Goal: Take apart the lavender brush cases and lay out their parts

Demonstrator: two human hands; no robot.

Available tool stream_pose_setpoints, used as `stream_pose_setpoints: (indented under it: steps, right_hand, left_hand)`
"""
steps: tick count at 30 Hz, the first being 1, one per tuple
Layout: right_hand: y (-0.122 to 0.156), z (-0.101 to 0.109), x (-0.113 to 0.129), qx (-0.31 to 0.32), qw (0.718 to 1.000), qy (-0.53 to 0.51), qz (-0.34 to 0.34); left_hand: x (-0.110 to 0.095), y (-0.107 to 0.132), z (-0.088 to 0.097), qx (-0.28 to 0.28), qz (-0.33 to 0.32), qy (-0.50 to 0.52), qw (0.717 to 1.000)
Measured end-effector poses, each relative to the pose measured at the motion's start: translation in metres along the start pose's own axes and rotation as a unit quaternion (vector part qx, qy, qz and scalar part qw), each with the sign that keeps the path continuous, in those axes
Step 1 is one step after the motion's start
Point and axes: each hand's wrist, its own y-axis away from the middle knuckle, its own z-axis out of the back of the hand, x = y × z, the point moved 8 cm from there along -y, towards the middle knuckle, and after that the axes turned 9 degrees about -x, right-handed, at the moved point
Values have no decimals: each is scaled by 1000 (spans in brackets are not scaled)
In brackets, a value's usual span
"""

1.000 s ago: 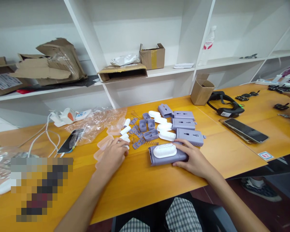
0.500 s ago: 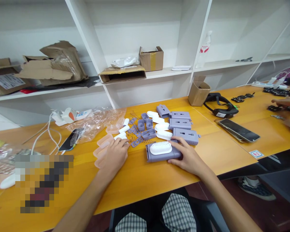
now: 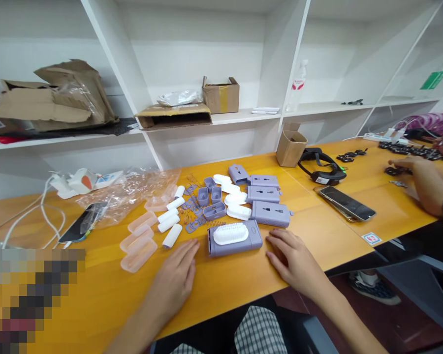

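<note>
In front of me lies a purple plastic case [image 3: 256, 237] with a white oval bristled brush head [image 3: 231, 234] on top. My left hand [image 3: 174, 275] rests on the table left of the case, fingers extended, holding nothing. Just beyond its fingertips is a white roller-like piece [image 3: 173, 235], with more white pieces [image 3: 169, 223] behind. To the case's right, my right hand [image 3: 297, 258] lies open, fingers apart and not touching it. Behind stand purple cups [image 3: 214, 211], thin springs [image 3: 212, 224], more white brush heads [image 3: 238, 212] and several purple cases [image 3: 270, 213].
Translucent pink trays [image 3: 138, 255] and crumpled plastic film [image 3: 121, 196] lie left, near a phone [image 3: 83, 222] and a power strip [image 3: 109, 181]. Rightward are a cardboard box [image 3: 291, 146], a black headset [image 3: 328, 175], another phone [image 3: 349, 202] and a co-worker's hand [image 3: 415, 169] at small black parts.
My right hand has let go of the purple case and moved right. My left hand has drawn back toward me from the white pieces. The view has shifted rightward.
</note>
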Motion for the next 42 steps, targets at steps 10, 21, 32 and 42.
stream_pose_setpoints:
  steps: [10, 21, 32, 42]
  right_hand:
    - [6, -30, 16, 94, 989, 110, 22]
    - [10, -31, 16, 92, 990, 102, 29]
    - [13, -31, 15, 93, 989, 100, 49]
    - [14, -34, 13, 100, 989, 101, 41]
  left_hand:
    - [10, 18, -19, 107, 68, -12, 992]
    - [10, 20, -19, 128, 82, 0, 988]
    - [9, 18, -15, 133, 108, 35, 985]
    - [5, 16, -13, 129, 100, 47, 986]
